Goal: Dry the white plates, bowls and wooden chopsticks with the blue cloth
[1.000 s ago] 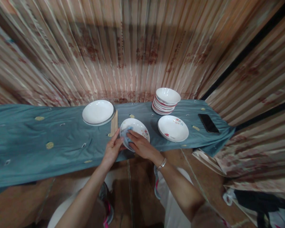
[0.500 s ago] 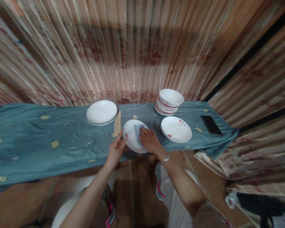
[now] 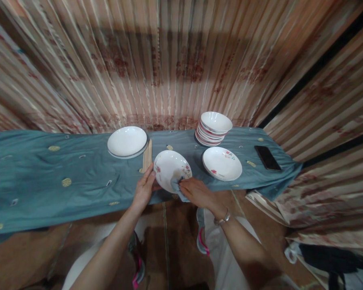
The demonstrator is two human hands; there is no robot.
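Note:
A white plate with flower prints (image 3: 169, 167) is tilted near the table's front edge. My left hand (image 3: 144, 188) grips its left rim, with the thumb on top and the other fingers underneath. At the plate's lower right, my right hand (image 3: 196, 192) presses a light blue cloth (image 3: 181, 193) against the rim; part of the cloth hangs past the edge. Just left of the plate lies a row of chopsticks (image 3: 147, 156). To its right sits a short stack of flowered plates (image 3: 222, 164).
A stack of white plates (image 3: 127, 141) stands at the left, beside the chopsticks. Several red-trimmed bowls (image 3: 216, 123) are stacked at the back right. A black phone (image 3: 268, 158) lies near the right end of the blue-green tablecloth (image 3: 87, 173). Curtains (image 3: 181, 68) hang behind.
My right hand has slid the cloth from the plate's middle right down to its lower right rim. The flower print on the right side now shows. My left hand keeps its hold.

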